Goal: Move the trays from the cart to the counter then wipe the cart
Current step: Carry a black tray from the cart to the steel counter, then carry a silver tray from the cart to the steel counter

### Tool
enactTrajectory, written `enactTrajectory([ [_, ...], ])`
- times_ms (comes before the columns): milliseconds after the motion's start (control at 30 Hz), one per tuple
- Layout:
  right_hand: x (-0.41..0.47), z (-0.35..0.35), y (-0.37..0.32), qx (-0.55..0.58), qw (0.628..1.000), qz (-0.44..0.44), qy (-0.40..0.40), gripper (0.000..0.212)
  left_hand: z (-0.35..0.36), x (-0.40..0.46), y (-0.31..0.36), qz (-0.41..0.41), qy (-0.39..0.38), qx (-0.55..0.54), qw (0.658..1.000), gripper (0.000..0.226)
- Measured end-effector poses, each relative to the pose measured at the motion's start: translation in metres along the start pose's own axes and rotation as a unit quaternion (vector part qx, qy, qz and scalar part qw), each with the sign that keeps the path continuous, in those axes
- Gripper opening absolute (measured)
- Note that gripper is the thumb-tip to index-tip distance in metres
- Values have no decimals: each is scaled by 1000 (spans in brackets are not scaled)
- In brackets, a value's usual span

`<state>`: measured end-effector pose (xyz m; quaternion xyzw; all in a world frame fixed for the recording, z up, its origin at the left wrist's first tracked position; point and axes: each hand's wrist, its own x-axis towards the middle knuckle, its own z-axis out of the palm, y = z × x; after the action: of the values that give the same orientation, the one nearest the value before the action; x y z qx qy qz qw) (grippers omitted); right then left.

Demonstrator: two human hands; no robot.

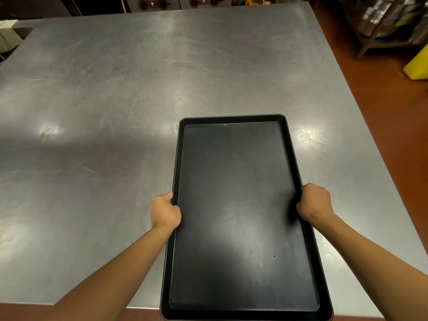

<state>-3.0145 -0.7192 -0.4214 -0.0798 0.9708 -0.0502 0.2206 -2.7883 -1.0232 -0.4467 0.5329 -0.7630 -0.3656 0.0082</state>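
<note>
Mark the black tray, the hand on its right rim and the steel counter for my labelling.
black tray [238,216], head view, middle of its floor.
right hand [316,201], head view, back of hand.
steel counter [104,100], head view, bare top.

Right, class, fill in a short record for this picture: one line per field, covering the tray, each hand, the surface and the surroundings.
tray: black rectangular tray, nothing in it, long side running away from the person
left hand: left hand grips the tray's left rim
right hand: right hand grips the tray's right rim
surface: scratched steel counter under the tray; contact cannot be told
tray position: near end juts past the counter's near edge
surroundings: reddish floor to the right, yellow object at the right edge
</note>
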Motion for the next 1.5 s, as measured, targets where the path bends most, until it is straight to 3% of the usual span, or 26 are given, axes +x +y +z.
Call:
enactTrajectory([
  [233, 2, 1, 4, 20, 999, -22, 15, 12, -6, -1, 6, 0, -20, 6, 1000, 60],
  [333, -4, 4, 14, 95, 995, -24, -7, 28, -12, -10, 10, -15, -43, -8, 999, 52],
  [433, -20, 7, 21, 151, 988, -8, -21, 37, -15, -16, 3, -40, -60, -27, 997, 21],
  [467, -29, 6, 22, 171, 985, 0, -17, 46, -19, -22, 4, -43, -56, -37, 997, 20],
  [567, -57, -11, 19, 268, 963, -8, 14, 70, -34, -37, 17, -45, -31, -83, 995, 57],
  [800, -97, -123, -24, 411, 892, -172, 77, 64, -108, -71, 127, 132, 4, -212, 968, 67],
  [1067, -147, -262, -51, 438, 803, -369, 163, 64, -207, -144, 253, 385, 43, -318, 865, 59],
  [1267, -162, -294, -44, 442, 777, -404, 194, 68, -220, -170, 282, 402, 30, -346, 847, 68],
  [1400, -173, -309, -30, 448, 785, -382, 194, 64, -219, -180, 302, 431, 11, -347, 833, 69],
  [1500, -183, -316, -12, 472, 783, -349, 207, 74, -211, -190, 327, 467, -24, -352, 811, 74],
])
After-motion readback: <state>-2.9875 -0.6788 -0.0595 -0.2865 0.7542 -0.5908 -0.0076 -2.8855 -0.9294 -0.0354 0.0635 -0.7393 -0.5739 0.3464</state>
